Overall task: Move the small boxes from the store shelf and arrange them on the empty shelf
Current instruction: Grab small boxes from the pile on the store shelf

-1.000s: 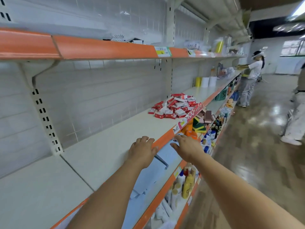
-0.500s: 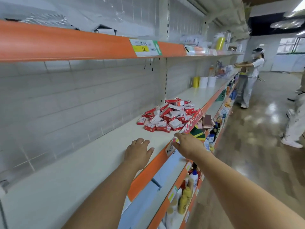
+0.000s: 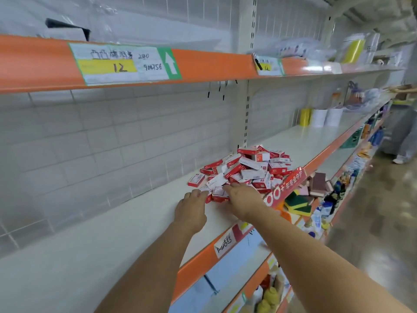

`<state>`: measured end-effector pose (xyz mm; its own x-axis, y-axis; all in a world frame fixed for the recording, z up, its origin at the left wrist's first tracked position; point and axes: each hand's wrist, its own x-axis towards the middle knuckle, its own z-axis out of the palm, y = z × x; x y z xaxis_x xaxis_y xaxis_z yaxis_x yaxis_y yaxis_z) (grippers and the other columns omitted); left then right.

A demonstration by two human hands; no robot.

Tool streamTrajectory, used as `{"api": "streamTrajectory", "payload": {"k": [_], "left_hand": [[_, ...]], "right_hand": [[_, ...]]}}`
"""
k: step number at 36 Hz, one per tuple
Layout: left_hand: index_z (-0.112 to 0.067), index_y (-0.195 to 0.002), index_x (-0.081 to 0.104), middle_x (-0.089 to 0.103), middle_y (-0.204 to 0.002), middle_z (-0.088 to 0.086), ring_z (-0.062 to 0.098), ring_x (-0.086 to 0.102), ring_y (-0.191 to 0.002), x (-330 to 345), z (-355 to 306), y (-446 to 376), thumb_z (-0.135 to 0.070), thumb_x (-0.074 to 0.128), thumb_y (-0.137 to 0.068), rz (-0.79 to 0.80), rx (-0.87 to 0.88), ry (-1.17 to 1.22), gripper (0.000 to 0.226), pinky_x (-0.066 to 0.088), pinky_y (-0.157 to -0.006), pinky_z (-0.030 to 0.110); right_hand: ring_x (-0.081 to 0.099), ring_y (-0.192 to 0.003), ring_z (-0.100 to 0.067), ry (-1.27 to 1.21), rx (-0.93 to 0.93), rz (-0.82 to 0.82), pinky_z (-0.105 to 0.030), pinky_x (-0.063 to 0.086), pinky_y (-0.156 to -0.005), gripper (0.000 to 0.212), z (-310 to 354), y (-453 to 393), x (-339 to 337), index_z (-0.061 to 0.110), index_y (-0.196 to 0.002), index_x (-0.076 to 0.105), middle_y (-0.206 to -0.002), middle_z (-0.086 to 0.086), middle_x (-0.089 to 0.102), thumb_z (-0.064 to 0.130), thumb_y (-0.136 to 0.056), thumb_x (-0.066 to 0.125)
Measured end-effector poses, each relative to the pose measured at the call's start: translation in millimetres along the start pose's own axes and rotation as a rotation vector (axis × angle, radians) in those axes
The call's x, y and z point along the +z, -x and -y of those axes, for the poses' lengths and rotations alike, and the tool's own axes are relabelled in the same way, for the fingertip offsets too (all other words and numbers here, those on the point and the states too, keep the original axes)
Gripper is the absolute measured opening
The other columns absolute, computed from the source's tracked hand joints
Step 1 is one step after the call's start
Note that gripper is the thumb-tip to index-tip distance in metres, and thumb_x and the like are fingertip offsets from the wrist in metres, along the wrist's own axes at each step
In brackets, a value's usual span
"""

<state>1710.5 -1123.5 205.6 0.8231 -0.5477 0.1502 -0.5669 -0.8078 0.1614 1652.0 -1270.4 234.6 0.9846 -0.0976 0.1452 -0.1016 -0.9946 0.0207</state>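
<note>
Way too many to count: a loose heap of small red-and-white cardboard boxes [image 3: 250, 170], dozens easily, dumped every which way on the white metal shelf with the orange front edge [image 3: 126, 242]. Flat little packs with white label faces, some flipped, some on edge. Two hands are at the near end of the pile. The left hand [image 3: 191, 207] lies palm down with its fingertips touching the nearest boxes, and its grip looks flat and spread. The right hand [image 3: 244, 197] covers a couple of boxes; can't tell if its grip is pinching anything. Three rolls, one yellow [image 3: 305, 117] and two white [image 3: 326, 117], stand further along.
</note>
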Motion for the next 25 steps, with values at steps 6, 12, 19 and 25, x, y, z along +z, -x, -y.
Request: {"api": "streamTrajectory", "payload": {"k": [6,12,19,25], "left_hand": [[-0.021,-0.153,0.015,0.018,-0.158,0.004,0.025,0.021,-0.142,7.6,2.0,-28.0,-0.006,0.050,-0.090,0.016,0.001,-0.039,0.074,0.026,-0.114,0.035],[-0.025,-0.154,0.013,0.010,-0.161,0.002,0.025,0.012,-0.146,19.2,10.7,-51.1,-0.008,0.049,-0.093,0.045,0.053,-0.081,0.073,0.019,-0.117,0.038],[-0.029,-0.151,0.022,0.022,-0.157,0.002,0.024,0.026,-0.140,25.4,18.7,-60.6,-0.019,0.047,-0.099,0.054,0.103,-0.043,0.059,0.032,-0.109,0.037],[-0.030,-0.142,0.037,0.038,-0.146,0.000,0.022,0.034,-0.133,18.7,24.6,-58.5,-0.041,0.052,-0.095,-0.019,0.067,-0.091,0.051,0.031,-0.105,0.035]], "right_hand": [[0.043,-0.125,-0.027,0.045,-0.044,0.013,-0.036,0.037,-0.101,0.048,0.0,-27.1,8.3,0.012,-0.140,0.039,-0.135,-0.009,0.049,0.034,-0.098,0.047],[0.042,-0.129,-0.027,0.058,-0.019,0.052,-0.038,0.035,-0.103,0.054,-1.9,-39.6,15.8,0.013,-0.140,0.039,-0.137,-0.009,0.047,0.042,-0.095,0.050],[0.039,-0.131,-0.026,0.061,0.009,0.033,-0.038,0.031,-0.106,0.053,-2.9,-46.9,19.4,0.012,-0.137,0.042,-0.139,-0.009,0.047,0.047,-0.098,0.040],[0.041,-0.128,-0.026,0.012,0.004,0.027,-0.037,0.033,-0.105,0.048,-0.6,-53.7,20.5,0.014,-0.138,0.043,-0.139,-0.008,0.047,0.036,-0.095,0.045]]}}
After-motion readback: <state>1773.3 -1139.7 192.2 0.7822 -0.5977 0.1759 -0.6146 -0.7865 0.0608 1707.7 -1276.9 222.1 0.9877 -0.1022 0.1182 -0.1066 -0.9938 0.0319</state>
